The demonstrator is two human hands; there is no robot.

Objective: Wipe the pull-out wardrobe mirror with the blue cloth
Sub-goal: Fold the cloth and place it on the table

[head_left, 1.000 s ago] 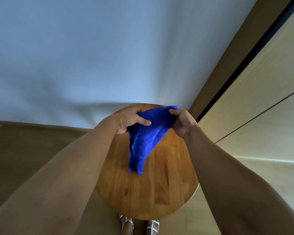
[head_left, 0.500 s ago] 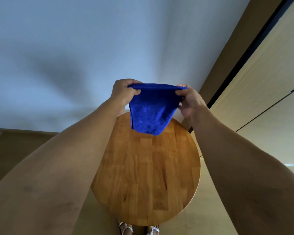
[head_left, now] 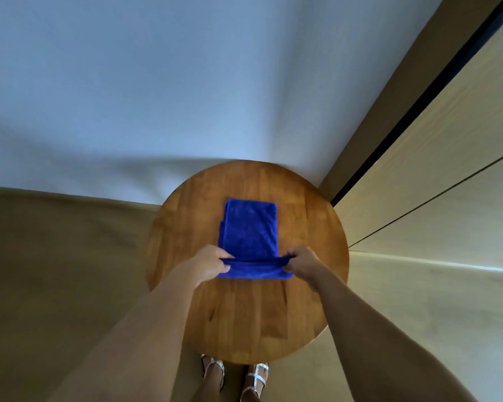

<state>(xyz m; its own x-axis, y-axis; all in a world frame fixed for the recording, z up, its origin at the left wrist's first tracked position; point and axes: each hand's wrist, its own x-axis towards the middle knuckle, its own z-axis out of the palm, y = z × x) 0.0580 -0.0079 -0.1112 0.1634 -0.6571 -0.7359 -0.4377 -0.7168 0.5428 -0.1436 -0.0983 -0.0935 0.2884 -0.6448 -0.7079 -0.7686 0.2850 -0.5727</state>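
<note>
Both hands, left hand (head_left: pixel 212 264) and right hand (head_left: pixel 301 262), pinch the blue cloth (head_left: pixel 249 227) folded on the tabletop (head_left: pixel 244 323); no mirror in sight, wiping unconfirmed.

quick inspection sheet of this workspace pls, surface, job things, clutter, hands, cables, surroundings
surface: round wooden table, top bare apart from the cloth
job's things: blue cloth lies folded on the table, its near edge lifted off the wood; no mirror in view
clutter: nothing seen
hands: left hand pinches the near left corner of the cloth, right hand pinches the near right corner
cables: nothing seen
surroundings: pale wall behind the table, light wooden wardrobe panels with a dark gap to the right, tan floor, feet in white sandals at the near table edge
</note>
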